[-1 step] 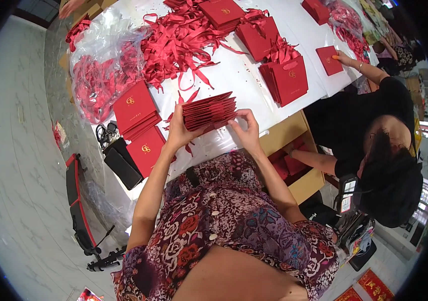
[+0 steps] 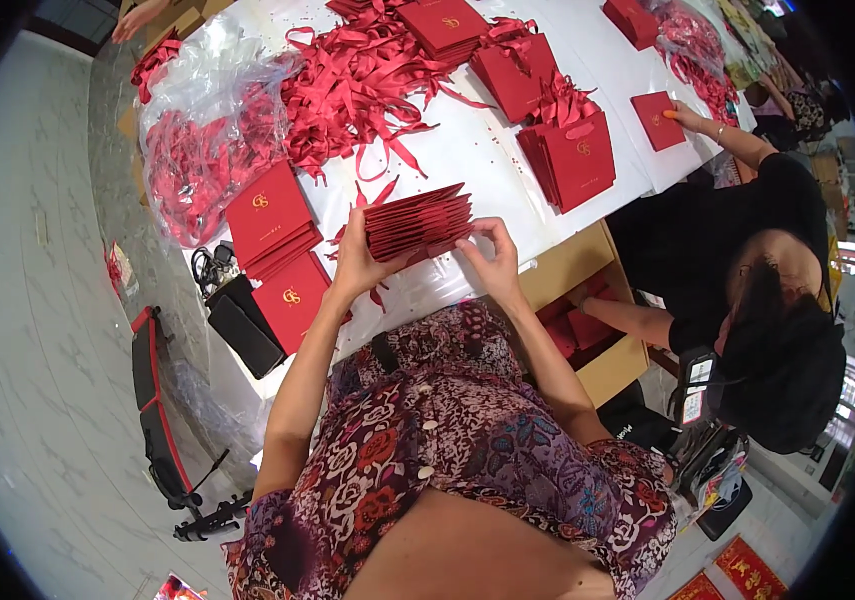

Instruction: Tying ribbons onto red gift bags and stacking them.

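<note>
Between my hands, over the table's near edge, is a stack of flat red paper gift bags (image 2: 417, 225), seen edge-on with its layers fanned. My left hand (image 2: 355, 262) is closed round the stack's left end. At the right end, my right hand (image 2: 492, 262) pinches the edges with thumb and fingers. Left of my left hand lie a pile of red bags with a gold emblem (image 2: 269, 215) and another red bag pile (image 2: 292, 295). Loose red ribbons (image 2: 347, 110) are heaped beyond the stack.
A transparent plastic bag of ribbons (image 2: 209, 165) sits at the left. Ribboned red bags (image 2: 572, 165) stand at the right of the white table (image 2: 472, 150). A co-worker in black (image 2: 737, 240) reaches into a cardboard box (image 2: 612, 365). A black pouch (image 2: 245, 325) lies near the left edge.
</note>
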`<state>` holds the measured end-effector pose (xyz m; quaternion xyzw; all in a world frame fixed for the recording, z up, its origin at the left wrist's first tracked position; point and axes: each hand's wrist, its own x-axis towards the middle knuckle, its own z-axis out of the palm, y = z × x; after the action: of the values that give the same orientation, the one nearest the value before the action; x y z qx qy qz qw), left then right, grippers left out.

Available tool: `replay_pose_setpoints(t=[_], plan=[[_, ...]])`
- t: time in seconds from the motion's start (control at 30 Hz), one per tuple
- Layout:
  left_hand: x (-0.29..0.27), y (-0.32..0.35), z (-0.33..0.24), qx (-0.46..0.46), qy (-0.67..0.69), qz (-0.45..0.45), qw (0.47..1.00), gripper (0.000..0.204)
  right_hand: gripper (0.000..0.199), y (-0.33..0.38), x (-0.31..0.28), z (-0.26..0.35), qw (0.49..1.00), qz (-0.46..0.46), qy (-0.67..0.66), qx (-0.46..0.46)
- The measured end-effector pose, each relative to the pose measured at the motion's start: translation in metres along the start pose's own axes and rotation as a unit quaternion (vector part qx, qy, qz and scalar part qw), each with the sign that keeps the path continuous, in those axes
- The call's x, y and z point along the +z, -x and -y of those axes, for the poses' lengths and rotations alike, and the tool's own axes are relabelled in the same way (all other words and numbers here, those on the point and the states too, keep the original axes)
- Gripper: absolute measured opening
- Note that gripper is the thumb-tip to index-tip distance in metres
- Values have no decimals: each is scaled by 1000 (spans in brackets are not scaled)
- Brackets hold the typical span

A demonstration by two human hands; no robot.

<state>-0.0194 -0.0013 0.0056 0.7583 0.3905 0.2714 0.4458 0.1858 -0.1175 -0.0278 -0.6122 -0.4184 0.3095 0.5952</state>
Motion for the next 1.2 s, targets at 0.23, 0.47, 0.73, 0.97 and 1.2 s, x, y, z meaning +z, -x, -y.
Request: replay_pose_setpoints(t=[0.23, 0.47, 0.73, 0.97, 1.2], plan=[[-1, 0, -3, -16, 7, 3, 1000, 69, 43, -7, -1, 4, 999, 25, 9, -20], [0, 0, 1, -12, 16, 3, 1000, 71, 39, -9, -1, 6, 999, 33, -5, -9], [-1, 0, 1, 23, -25, -6, 999, 67, 34, -13, -7, 0, 999, 39, 0, -3], [-1, 0, 2, 15, -8, -2, 1000, 66, 44, -15, -4, 0, 997, 57, -60, 11], [1, -2, 3, 9, -2, -3, 1000, 67, 57, -21, -14, -7, 993, 110, -37, 25]])
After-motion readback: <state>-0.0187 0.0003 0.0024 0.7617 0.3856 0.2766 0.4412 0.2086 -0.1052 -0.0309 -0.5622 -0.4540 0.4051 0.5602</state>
